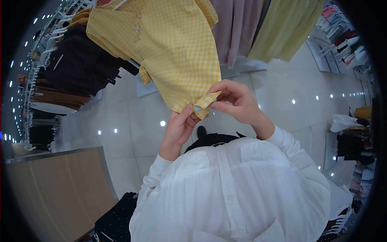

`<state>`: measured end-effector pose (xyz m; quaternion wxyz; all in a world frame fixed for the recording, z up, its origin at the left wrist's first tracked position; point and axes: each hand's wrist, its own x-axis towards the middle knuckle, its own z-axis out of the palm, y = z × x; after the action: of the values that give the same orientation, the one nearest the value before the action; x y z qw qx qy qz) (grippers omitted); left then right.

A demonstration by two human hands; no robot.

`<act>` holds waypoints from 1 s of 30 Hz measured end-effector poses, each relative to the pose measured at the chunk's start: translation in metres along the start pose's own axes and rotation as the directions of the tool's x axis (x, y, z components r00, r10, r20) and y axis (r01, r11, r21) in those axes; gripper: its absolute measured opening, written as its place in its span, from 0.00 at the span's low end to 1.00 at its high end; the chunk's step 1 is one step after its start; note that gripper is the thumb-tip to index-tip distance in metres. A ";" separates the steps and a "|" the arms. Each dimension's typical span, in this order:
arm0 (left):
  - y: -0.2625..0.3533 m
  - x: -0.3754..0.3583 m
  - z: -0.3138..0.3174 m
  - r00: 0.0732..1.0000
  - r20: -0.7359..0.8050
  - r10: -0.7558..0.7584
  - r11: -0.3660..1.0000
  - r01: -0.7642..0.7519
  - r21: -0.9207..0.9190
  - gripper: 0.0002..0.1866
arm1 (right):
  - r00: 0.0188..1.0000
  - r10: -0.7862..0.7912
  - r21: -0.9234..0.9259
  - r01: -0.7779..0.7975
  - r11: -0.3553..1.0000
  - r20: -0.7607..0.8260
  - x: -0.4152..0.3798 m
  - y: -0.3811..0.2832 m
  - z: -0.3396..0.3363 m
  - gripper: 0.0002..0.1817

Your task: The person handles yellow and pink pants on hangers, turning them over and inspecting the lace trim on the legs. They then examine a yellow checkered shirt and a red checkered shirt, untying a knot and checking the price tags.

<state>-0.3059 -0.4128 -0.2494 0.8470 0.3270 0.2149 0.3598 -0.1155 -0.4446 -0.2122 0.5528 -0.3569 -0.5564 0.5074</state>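
A yellow checked garment (177, 48) with small buttons down its front hangs at the top centre and reaches down toward me. My left hand (177, 127) is closed on its lower edge, thumb on top of the cloth. With thumb and fingers, my right hand (240, 101) pinches the folded corner of the same hem from the right. Between the two hands the hem is turned up, and a small pale patch shows inside the fold; I cannot make out what it is.
Dark clothes (80, 60) hang on white hangers along a rail at left. Pink trousers (236, 30) and yellow-green trousers (286, 30) hang behind the garment. A wooden-topped panel (64, 193) stands at lower left. More clothes racks (352, 137) line the right side, over a shiny tiled floor (282, 88).
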 end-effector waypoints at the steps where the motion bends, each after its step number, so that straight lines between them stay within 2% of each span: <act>1: 0.000 0.001 0.000 1.000 0.002 0.002 1.000 -0.002 0.005 0.20 | 1.000 -0.002 -0.006 0.002 1.000 0.004 -0.001 -0.001 0.000 0.13; 4: 0.002 0.003 -0.001 0.998 -0.055 0.018 0.998 -0.015 0.054 0.21 | 1.000 0.018 0.023 -0.019 1.000 0.014 -0.002 -0.005 -0.002 0.14; 6: 0.006 0.006 0.002 0.991 -0.135 -0.013 0.962 -0.024 -0.271 0.24 | 0.999 0.015 0.017 -0.015 1.000 0.049 -0.007 -0.008 -0.004 0.13; 7: 0.005 0.013 -0.002 0.993 -0.121 0.003 0.965 -0.034 -0.260 0.24 | 0.996 0.008 0.009 -0.009 1.000 0.093 -0.007 -0.011 -0.006 0.13; 8: 0.001 0.022 -0.012 0.994 -0.110 -0.002 0.940 -0.036 -0.340 0.26 | 0.995 -0.014 0.001 0.014 1.000 0.100 -0.008 -0.012 -0.008 0.13; 9: 0.000 0.031 -0.016 0.995 -0.097 -0.001 0.908 -0.040 -0.417 0.28 | 0.979 -0.033 -0.004 0.034 0.999 0.203 -0.009 -0.012 -0.011 0.13; 10: 0.002 0.040 -0.018 0.996 -0.085 0.024 0.912 -0.056 -0.406 0.28 | 0.951 -0.049 -0.009 0.054 0.998 0.305 -0.008 -0.011 -0.014 0.13; 11: 0.004 0.047 -0.016 0.988 -0.121 0.093 0.932 -0.129 -0.339 0.28 | 0.947 -0.066 -0.013 0.074 0.997 0.314 -0.008 -0.009 -0.015 0.13; 13: 0.005 0.060 -0.019 0.973 -0.146 0.179 0.941 -0.212 -0.262 0.28 | 0.929 0.096 -0.049 -0.084 0.995 0.357 -0.007 -0.001 -0.016 0.14; 14: 0.003 0.066 -0.023 0.979 -0.157 0.127 0.928 -0.173 -0.329 0.26 | 0.928 0.086 -0.054 -0.072 0.996 0.362 -0.007 0.005 -0.016 0.14; 15: 0.003 0.071 -0.020 0.984 -0.164 0.074 0.908 -0.134 -0.397 0.24 | 0.928 0.161 -0.119 -0.128 0.985 0.336 -0.006 0.012 -0.018 0.14; 16: 0.000 0.075 -0.016 0.983 -0.158 0.088 0.906 -0.145 -0.397 0.24 | 0.923 0.235 -0.184 -0.185 0.965 0.305 -0.005 0.017 -0.020 0.14; 18: -0.003 0.079 -0.003 0.963 -0.242 0.117 0.986 -0.143 -0.090 0.20 | 0.930 0.232 -0.213 -0.174 0.961 0.285 -0.007 0.024 -0.022 0.15; 22: -0.008 0.072 -0.031 0.971 -0.149 0.185 0.946 -0.217 -0.241 0.14 | 0.947 0.182 -0.251 -0.114 0.961 0.266 0.000 0.021 -0.035 0.16; 24: -0.001 0.071 -0.035 0.984 -0.166 0.059 0.929 -0.115 -0.352 0.11 | 0.940 0.179 -0.285 -0.094 0.954 0.291 0.020 0.008 -0.045 0.16; 25: 0.001 0.072 -0.035 0.985 -0.159 0.070 0.931 -0.121 -0.345 0.11 | 0.937 0.177 -0.314 -0.078 0.946 0.302 0.029 0.004 -0.050 0.17; 28: 0.014 0.076 -0.033 0.983 -0.154 0.098 0.964 -0.133 -0.230 0.11 | 0.950 0.145 -0.302 -0.057 0.952 0.278 0.059 0.018 -0.059 0.16; 30: 0.016 0.089 -0.048 0.978 -0.204 -0.038 0.986 0.004 -0.168 0.12 | 0.963 0.140 -0.292 -0.069 0.954 0.231 0.078 0.037 -0.060 0.15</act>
<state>-0.2841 -0.3184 -0.2826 0.8482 0.2137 0.2743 0.3995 -0.0733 -0.3511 -0.2359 0.3943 -0.3945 -0.6681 0.4925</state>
